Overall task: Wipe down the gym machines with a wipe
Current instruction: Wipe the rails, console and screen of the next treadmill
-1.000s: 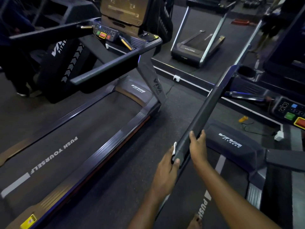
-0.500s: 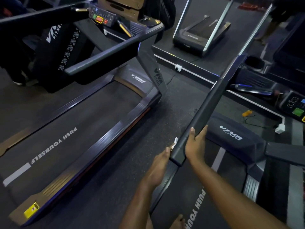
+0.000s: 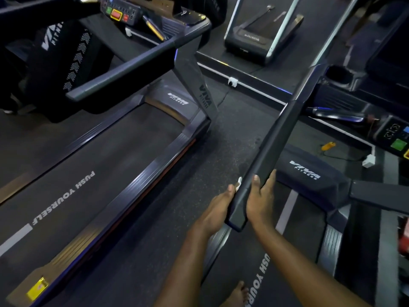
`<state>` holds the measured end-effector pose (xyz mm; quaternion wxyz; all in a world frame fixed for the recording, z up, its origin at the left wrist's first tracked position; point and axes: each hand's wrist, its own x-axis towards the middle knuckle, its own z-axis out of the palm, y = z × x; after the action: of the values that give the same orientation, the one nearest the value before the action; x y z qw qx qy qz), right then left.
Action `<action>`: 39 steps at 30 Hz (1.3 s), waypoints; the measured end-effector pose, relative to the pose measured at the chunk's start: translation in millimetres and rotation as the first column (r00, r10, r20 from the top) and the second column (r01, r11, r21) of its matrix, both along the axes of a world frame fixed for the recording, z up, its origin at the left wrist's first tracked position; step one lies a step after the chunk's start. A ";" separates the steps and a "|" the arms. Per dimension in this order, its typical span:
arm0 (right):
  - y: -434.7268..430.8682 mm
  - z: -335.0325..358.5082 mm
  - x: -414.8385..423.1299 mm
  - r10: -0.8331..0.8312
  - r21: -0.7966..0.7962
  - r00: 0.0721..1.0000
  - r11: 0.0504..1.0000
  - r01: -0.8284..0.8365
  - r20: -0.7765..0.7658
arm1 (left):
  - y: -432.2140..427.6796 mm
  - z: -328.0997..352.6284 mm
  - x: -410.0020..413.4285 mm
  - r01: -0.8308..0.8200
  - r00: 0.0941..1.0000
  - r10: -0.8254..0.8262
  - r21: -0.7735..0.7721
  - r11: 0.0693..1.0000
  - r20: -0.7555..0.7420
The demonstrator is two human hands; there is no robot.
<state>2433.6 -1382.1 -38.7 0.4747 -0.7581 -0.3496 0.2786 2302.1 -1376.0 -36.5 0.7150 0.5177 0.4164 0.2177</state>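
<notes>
A long black treadmill handrail (image 3: 273,142) runs from the upper right down to its near end in front of me. My left hand (image 3: 218,210) lies against the rail's left side near that end and presses a small white wipe (image 3: 239,182) to it; only a corner of the wipe shows above my fingers. My right hand (image 3: 260,201) grips the rail from the right, fingers curled over its top edge. The treadmill's belt (image 3: 259,273) with "PUSH YOURSELF" lettering lies below, and my bare foot shows at the bottom.
A second treadmill (image 3: 93,173) stands to the left with its own handrail (image 3: 124,72) and a console with red and green buttons (image 3: 116,13). A strip of speckled floor (image 3: 199,173) separates the two machines. A console (image 3: 396,138) sits at the right edge; a smaller treadmill (image 3: 254,38) stands behind.
Both hands have slid slightly up along the handrail from its near end, the left one carrying the wipe. The camera view has tilted down a little.
</notes>
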 end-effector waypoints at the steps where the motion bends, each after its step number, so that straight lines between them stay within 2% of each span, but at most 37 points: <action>1: 0.3 -1.1 0.4 -0.014 0.005 1.000 1.000 0.014 0.009 | 14.0 7.5 7.1 0.032 0.999 -0.032 -0.001 0.999 0.018; 4: 0.6 -4.6 -0.7 -0.040 -0.014 0.999 0.999 0.040 0.032 | 26.3 6.8 12.0 0.081 0.995 -0.082 0.013 0.997 0.049; 9: 1.0 -0.3 -5.7 -0.082 -0.002 0.996 0.997 0.082 0.017 | -16.2 -6.1 -32.8 0.116 0.989 -0.126 0.120 0.986 0.076; 12: -1.0 1.1 -5.7 -0.081 -0.020 0.996 0.996 0.081 0.024 | 7.2 -7.2 -16.3 0.162 0.980 -0.173 0.114 0.980 0.099; 15: 0.9 1.3 -5.5 -0.089 -0.010 0.995 0.996 0.090 0.042 | 44.6 4.5 13.4 0.174 0.982 -0.181 0.114 0.978 0.056; 17: -0.7 3.6 -6.2 -0.083 -0.017 0.996 0.996 0.083 0.018 | 46.1 6.3 18.7 0.174 0.981 -0.184 0.153 0.973 0.054; 20: -1.0 9.2 -9.3 -0.096 -0.018 0.995 0.995 0.096 0.012 | 17.9 -7.5 -3.9 0.177 0.971 -0.204 0.198 0.964 0.128; 22: -0.3 10.7 -10.1 -0.094 -0.033 0.996 0.995 0.094 0.002 | -0.6 -19.0 -19.9 0.156 0.971 -0.178 0.142 0.978 0.161; 24: -1.6 10.7 -11.0 -0.099 -0.042 0.995 0.994 0.099 -0.003 | -1.3 -26.7 -19.8 0.146 0.974 -0.169 0.150 0.978 0.151; 29: -1.9 10.0 -10.4 -0.105 -0.050 0.994 0.993 0.105 0.015 | 56.3 -29.2 24.7 0.169 0.981 -0.179 0.111 0.979 0.081; 31: -2.9 10.0 -9.9 -0.104 -0.062 0.995 0.993 0.104 0.009 | 59.1 -23.2 27.6 0.179 0.980 -0.190 0.146 0.973 0.063; 35: -1.4 11.5 -11.5 -0.116 -0.048 0.993 0.992 0.115 -0.003 | 18.8 -35.8 -7.0 0.183 0.964 -0.201 0.117 0.976 0.172; 39: -0.1 8.3 -9.8 -0.125 -0.044 0.992 0.991 0.124 -0.022 | 16.9 -52.4 -8.8 0.175 0.965 -0.193 0.108 0.979 0.178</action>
<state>2423.8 -1382.2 -30.4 0.4794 -0.7847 -0.2899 0.2653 2293.3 -1359.1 -88.9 0.7437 0.5635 0.2868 0.2171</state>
